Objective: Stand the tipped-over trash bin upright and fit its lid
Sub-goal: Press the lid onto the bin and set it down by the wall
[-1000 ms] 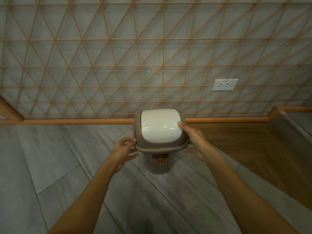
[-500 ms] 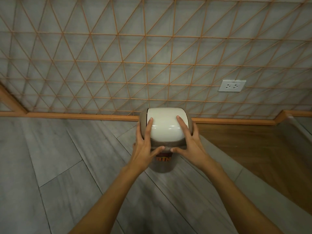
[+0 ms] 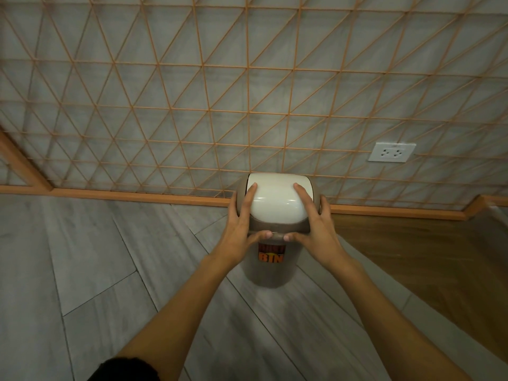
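A small grey-brown trash bin (image 3: pixel 270 270) stands upright on the floor close to the wall, with an orange "BIN" label on its front. Its lid (image 3: pixel 277 204), brown-rimmed with a white swing flap, sits on top of the bin. My left hand (image 3: pixel 243 226) lies over the lid's left side, fingers spread on the flap and thumb on the front rim. My right hand (image 3: pixel 313 226) mirrors it on the right side, thumb tip near the left thumb. Both hands press flat on the lid.
Behind the bin rises a grey wall (image 3: pixel 192 105) with an orange triangular grid and an orange baseboard (image 3: pixel 137 195). A white power socket (image 3: pixel 391 152) is on the wall at right. The grey plank floor (image 3: pixel 82 270) meets a wooden floor section (image 3: pixel 426 257) at right.
My hands moved from the lid's sides at the rim up onto its top, with fingers spread over the white flap. The view has shifted closer and slightly left.
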`<state>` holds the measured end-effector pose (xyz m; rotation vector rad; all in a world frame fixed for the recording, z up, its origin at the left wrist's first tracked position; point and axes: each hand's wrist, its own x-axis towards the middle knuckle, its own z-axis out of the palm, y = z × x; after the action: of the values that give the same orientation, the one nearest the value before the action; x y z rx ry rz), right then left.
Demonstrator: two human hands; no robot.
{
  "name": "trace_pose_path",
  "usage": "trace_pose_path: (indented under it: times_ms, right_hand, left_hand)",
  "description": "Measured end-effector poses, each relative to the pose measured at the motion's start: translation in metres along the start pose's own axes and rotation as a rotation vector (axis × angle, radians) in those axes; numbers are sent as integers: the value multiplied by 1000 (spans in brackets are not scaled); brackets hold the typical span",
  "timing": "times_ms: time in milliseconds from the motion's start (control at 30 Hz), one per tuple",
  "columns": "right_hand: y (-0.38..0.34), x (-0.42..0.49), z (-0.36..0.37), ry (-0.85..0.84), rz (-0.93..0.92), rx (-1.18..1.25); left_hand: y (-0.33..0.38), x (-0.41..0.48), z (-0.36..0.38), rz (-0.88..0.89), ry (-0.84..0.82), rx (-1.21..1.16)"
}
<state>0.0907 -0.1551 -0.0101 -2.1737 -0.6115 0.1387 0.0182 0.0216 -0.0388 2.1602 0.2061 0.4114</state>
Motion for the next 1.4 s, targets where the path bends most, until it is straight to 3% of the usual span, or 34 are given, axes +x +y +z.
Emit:
trace_pose_path:
  times_ms: [367, 1000, 1400]
  right_hand:
    - [14, -10, 17, 97, -91, -26]
    - [36, 90, -3, 65, -88, -16]
    - [30, 95, -4, 18, -33, -97]
  left_hand:
    - [-19, -18, 6, 123, 56, -42]
    - [-25, 94, 29, 99, 39, 47]
    - [-20, 96, 28, 45, 26, 70]
